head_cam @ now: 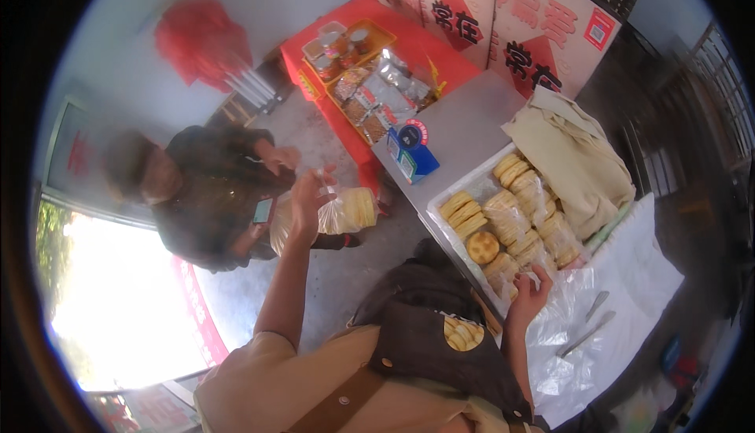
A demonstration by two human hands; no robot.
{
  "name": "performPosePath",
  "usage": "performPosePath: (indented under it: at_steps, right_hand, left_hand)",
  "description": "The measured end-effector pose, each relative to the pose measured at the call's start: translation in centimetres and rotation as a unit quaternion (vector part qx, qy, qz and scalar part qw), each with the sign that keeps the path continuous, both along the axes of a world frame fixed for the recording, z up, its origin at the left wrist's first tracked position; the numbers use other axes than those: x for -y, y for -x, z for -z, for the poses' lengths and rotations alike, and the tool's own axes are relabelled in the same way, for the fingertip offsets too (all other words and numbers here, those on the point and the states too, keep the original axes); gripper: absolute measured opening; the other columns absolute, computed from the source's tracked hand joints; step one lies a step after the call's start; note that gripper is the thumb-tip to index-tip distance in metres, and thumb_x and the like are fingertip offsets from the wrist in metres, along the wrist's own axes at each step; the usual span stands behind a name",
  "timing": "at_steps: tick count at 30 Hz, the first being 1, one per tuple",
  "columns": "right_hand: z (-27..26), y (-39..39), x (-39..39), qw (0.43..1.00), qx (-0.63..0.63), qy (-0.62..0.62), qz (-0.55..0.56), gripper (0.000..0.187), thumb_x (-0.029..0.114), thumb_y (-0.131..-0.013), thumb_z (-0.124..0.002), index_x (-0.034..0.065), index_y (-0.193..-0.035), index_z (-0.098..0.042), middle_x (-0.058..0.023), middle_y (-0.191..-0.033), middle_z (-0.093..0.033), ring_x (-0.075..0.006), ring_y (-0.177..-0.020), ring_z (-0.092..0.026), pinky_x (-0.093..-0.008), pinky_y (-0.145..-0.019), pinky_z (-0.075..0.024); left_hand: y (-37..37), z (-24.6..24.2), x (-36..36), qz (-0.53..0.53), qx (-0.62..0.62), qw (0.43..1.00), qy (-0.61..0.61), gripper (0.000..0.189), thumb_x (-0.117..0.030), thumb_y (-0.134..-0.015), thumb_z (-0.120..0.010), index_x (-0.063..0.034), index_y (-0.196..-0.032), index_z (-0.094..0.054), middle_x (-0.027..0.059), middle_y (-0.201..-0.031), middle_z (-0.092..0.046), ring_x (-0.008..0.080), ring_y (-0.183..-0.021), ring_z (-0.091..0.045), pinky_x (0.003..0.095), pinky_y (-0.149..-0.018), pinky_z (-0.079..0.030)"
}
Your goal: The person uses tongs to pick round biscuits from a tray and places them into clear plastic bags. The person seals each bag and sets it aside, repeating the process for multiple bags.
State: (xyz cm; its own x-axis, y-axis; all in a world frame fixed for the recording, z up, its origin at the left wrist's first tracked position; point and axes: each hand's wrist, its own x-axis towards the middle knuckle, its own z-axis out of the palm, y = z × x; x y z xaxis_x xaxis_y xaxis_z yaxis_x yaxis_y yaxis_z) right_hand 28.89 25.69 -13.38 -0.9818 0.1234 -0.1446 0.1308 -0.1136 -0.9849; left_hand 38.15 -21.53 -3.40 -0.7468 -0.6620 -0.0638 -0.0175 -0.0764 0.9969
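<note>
My left hand (308, 197) is raised at arm's length, its fingers gripping the gathered top of a clear plastic bag (355, 209) that holds a stack of round flatbreads. A second pale bag bulges behind my wrist, partly hidden. My right hand (531, 290) hovers at the near corner of a white tray (439, 206), fingers curled beside thin clear plastic bags (581, 285); whether it pinches the film is unclear. Bagged stacks of flatbreads (506, 216) fill the tray. One bare round flatbread (482, 248) lies face up among them.
Facing me, a person (218, 185) holds a phone (263, 211). A beige cloth (569, 156) covers the tray's far side. Tongs (590, 330) rest on white sheeting (640, 291). A blue code stand (410, 156) and yellow baskets of packets and jars (377, 99) stand farther back.
</note>
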Motion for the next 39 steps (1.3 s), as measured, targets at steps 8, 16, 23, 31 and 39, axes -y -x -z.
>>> performPosePath:
  at_steps: [8,16,23,31,39]
  right_hand:
    - [0.9,-1.7,-4.7,0.998,-0.007,-0.043,0.054,0.035,0.006,-0.102,-0.062,0.0006,-0.136,-0.054,-0.013,-0.127,-0.062,-0.0216,-0.101,-0.069,-0.0327,-0.085,-0.0579]
    - [0.4,-2.9,-6.9,0.998,0.0,-0.03,0.059,0.035,0.002,-0.098,-0.063,0.0027,-0.132,-0.055,-0.0101,-0.131,-0.061,-0.02,-0.092,-0.068,-0.0321,-0.082,-0.0578]
    - [-1.4,-4.5,-13.6,0.917,-0.107,-0.357,0.144,0.024,0.002,-0.092,-0.069,0.0049,-0.115,-0.065,-0.0134,-0.127,-0.057,-0.0228,-0.108,-0.06,-0.0347,-0.089,-0.0513]
    - [-0.6,-1.0,-20.9,0.774,-0.115,-0.616,0.091,0.041,0.023,-0.089,-0.079,0.005,-0.124,-0.069,-0.0184,-0.121,-0.068,-0.0377,-0.118,-0.061,-0.047,-0.101,-0.0481]
    - [-2.6,2.7,-21.4,0.866,0.087,-0.492,-0.018,0.031,0.03,-0.084,-0.084,0.0018,-0.09,-0.071,-0.0115,-0.084,-0.071,-0.0322,-0.086,-0.07,-0.0444,-0.087,-0.0553]
  left_hand:
    - [-3.8,7.3,3.3,-0.185,0.007,0.982,-0.041,0.041,-0.033,-0.106,-0.057,0.0045,-0.117,-0.068,0.0139,-0.11,-0.067,0.0222,-0.103,-0.067,0.0323,-0.085,-0.058]
    - [-6.1,16.9,9.5,-0.241,0.19,0.939,0.158,0.026,-0.026,-0.1,-0.059,-0.0041,-0.098,-0.075,0.0066,-0.091,-0.07,0.0171,-0.083,-0.067,0.0303,-0.074,-0.055]
    - [-10.0,18.6,12.0,-0.255,0.459,0.741,0.419,0.049,-0.043,-0.09,-0.07,-0.0003,-0.113,-0.071,0.0131,-0.098,-0.072,0.0302,-0.09,-0.07,0.0448,-0.079,-0.057]
    - [-8.3,17.8,4.8,-0.49,0.494,0.685,0.216,0.086,-0.054,-0.078,-0.083,0.0148,-0.127,-0.063,0.0325,-0.126,-0.065,0.0446,-0.121,-0.064,0.0518,-0.103,-0.055]
    - [2.6,17.7,-16.1,-0.02,0.032,0.966,0.256,0.043,-0.01,-0.092,-0.073,0.0004,-0.133,-0.065,0.0195,-0.127,-0.067,0.0294,-0.121,-0.063,0.0438,-0.106,-0.049]
